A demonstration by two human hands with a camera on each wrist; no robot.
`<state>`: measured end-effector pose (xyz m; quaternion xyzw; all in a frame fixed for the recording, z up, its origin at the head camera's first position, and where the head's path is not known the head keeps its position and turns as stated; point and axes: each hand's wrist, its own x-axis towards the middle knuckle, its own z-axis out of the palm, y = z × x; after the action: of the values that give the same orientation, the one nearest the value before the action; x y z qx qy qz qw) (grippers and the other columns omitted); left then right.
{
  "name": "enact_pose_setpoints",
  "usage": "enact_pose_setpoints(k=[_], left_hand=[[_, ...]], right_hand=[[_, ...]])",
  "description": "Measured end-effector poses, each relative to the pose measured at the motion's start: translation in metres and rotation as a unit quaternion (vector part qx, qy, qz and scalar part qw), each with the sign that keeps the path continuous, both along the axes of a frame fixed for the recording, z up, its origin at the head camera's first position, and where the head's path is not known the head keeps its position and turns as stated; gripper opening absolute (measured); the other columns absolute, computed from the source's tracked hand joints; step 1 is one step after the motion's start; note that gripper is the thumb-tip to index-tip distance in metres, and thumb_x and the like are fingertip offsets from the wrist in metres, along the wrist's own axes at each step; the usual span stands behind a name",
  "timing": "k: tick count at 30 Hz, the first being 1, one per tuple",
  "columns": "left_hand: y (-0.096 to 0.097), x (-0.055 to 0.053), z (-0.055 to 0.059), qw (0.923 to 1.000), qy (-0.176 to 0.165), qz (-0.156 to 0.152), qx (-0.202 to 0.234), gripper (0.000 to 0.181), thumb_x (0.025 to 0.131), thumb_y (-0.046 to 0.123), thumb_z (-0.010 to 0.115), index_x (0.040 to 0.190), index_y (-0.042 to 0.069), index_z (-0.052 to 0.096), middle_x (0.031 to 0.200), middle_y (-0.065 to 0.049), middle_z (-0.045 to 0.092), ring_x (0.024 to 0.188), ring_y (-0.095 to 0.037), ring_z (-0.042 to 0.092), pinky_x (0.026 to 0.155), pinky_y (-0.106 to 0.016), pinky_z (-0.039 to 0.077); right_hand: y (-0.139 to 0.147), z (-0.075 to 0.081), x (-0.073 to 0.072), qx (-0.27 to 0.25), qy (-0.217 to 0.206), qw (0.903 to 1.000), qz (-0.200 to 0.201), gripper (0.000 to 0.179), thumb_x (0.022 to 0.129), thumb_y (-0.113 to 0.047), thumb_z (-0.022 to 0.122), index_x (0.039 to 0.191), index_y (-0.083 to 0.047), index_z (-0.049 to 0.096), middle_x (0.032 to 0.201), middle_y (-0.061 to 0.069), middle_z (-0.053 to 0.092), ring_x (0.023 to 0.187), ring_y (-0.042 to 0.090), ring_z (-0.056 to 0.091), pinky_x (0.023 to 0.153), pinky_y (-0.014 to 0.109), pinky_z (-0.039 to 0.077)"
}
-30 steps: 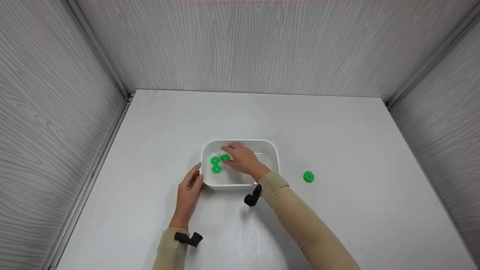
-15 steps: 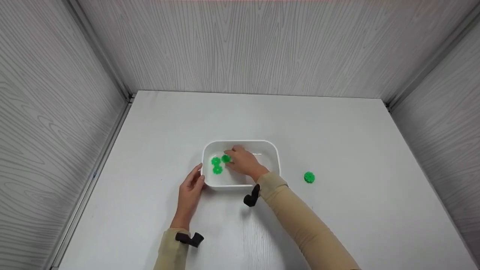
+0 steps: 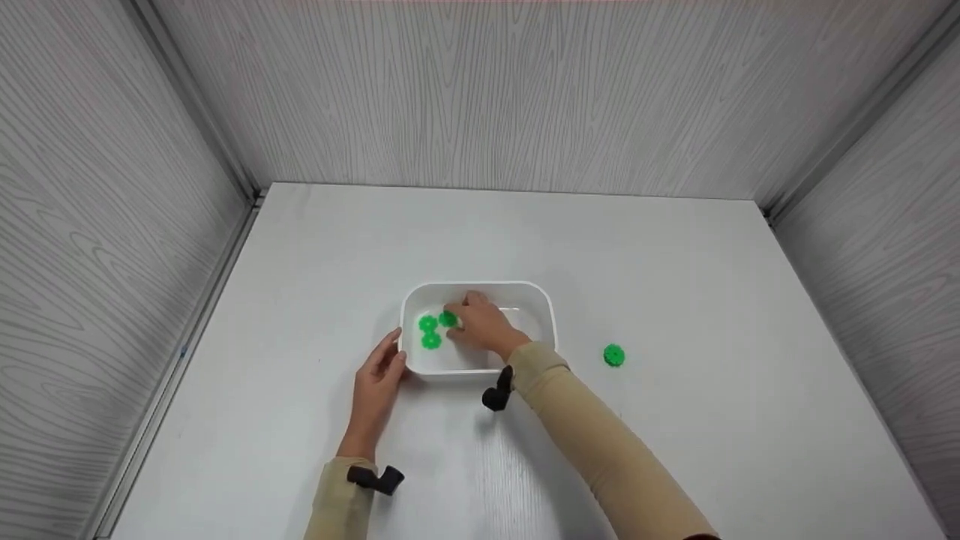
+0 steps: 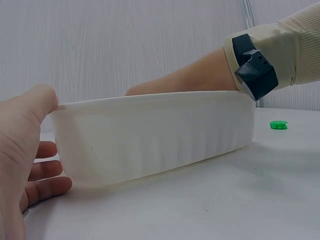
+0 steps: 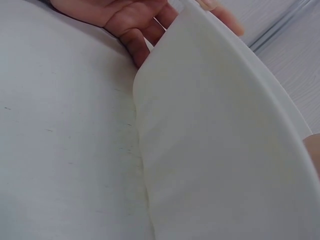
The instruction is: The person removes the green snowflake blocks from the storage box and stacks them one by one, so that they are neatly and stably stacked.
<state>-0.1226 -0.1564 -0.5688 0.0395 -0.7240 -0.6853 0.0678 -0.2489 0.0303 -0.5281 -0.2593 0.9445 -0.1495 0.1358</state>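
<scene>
A: What just changed?

B: Right grip [image 3: 482, 324]. Over the last second its index finger has come down nearer the third disc [image 3: 448, 320] and its thumb has shifted toward 6 o'clock. Disc hasn't clearly moved; small frame shift looks like head motion.

A: Meaning for the job?

B: My read: work is on that one piece, fingers not clear of it, so that step isn't done.

A: Is it pinched?

B: Can't tell. Finger overlaps its far edge, thumb sits just off toward 5 o'clock. Pinch or plain touch, both fit. Right wrist view is blocked by the box wall.

A: Left grip [image 3: 376, 384]?

B: Holding the white box [image 3: 450, 373] at its 8 o'clock corner: thumb on the rim, fingers bent against the outer wall. No move relative to the box.

A: Where are the pieces?

B: Third disc is inside the box, 10 o'clock of its centre. Two other discs [image 3: 427, 324] lie in there near 9 o'clock, one at the other's 6. Loose disc [image 3: 614, 355] is on the table [image 3: 675, 285], just past 3 o'clock of the box, well apart.

A: Counts?

B: One box, two grips. Green discs: three visible in the box. One spot outside; side-on it looks layered, might be a stack, can't confirm.
</scene>
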Motion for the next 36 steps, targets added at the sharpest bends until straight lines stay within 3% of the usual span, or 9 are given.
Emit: enact_pose_setpoints(k=[16, 23, 25, 32, 36], left_hand=[[0.0, 0.0, 0.0, 0.9998, -0.007, 0.012, -0.017, 0.043, 0.091, 0.042, 0.057, 0.132, 0.034, 0.051, 0.13, 0.002, 0.052, 0.111, -0.012, 0.051, 0.088, -0.024, 0.046], [0.002, 0.006, 0.021, 0.9999, -0.005, -0.011, 0.005, 0.043, 0.095, 0.02, 0.055, 0.137, 0.015, 0.048, 0.129, -0.017, 0.052, 0.115, -0.03, 0.051, 0.084, -0.022, 0.048], [0.002, 0.007, 0.025, 0.9999, -0.004, -0.014, 0.006, 0.043, 0.095, 0.019, 0.055, 0.137, 0.012, 0.047, 0.13, -0.018, 0.051, 0.116, -0.031, 0.05, 0.085, -0.021, 0.047], [-0.001, -0.001, 0.004, 0.9998, -0.01, -0.005, 0.019, 0.041, 0.094, 0.025, 0.056, 0.134, 0.026, 0.05, 0.127, -0.013, 0.054, 0.113, -0.025, 0.051, 0.085, -0.023, 0.047], [-0.002, -0.002, 0.0, 1.0, -0.006, 0.006, 0.003, 0.04, 0.093, 0.031, 0.057, 0.133, 0.029, 0.052, 0.124, -0.008, 0.056, 0.108, -0.019, 0.053, 0.083, -0.024, 0.048]], right_hand=[[-0.006, 0.003, 0.0, -0.005, 0.008, 0.9999, -0.005, 0.034, 0.087, -0.028, 0.067, 0.118, -0.017, 0.061, 0.109, 0.007, 0.045, 0.102, 0.021, 0.039, 0.089, 0.035, 0.038], [-0.004, 0.002, 0.003, -0.008, 0.009, 0.9999, 0.001, 0.029, 0.088, -0.027, 0.066, 0.112, -0.011, 0.06, 0.111, 0.009, 0.045, 0.103, 0.022, 0.039, 0.087, 0.035, 0.041], [-0.003, 0.002, 0.002, -0.007, 0.011, 0.9999, 0.005, 0.029, 0.089, -0.027, 0.065, 0.111, -0.01, 0.059, 0.111, 0.009, 0.044, 0.102, 0.022, 0.039, 0.086, 0.035, 0.041], [-0.003, 0.004, 0.002, -0.005, 0.017, 0.9998, 0.013, 0.029, 0.089, -0.027, 0.064, 0.111, -0.01, 0.058, 0.108, 0.005, 0.044, 0.096, 0.018, 0.041, 0.083, 0.032, 0.043], [-0.003, 0.007, 0.003, -0.015, 0.012, 0.9998, 0.011, 0.029, 0.089, -0.026, 0.064, 0.112, -0.01, 0.058, 0.105, 0.004, 0.047, 0.092, 0.017, 0.044, 0.082, 0.032, 0.044]])
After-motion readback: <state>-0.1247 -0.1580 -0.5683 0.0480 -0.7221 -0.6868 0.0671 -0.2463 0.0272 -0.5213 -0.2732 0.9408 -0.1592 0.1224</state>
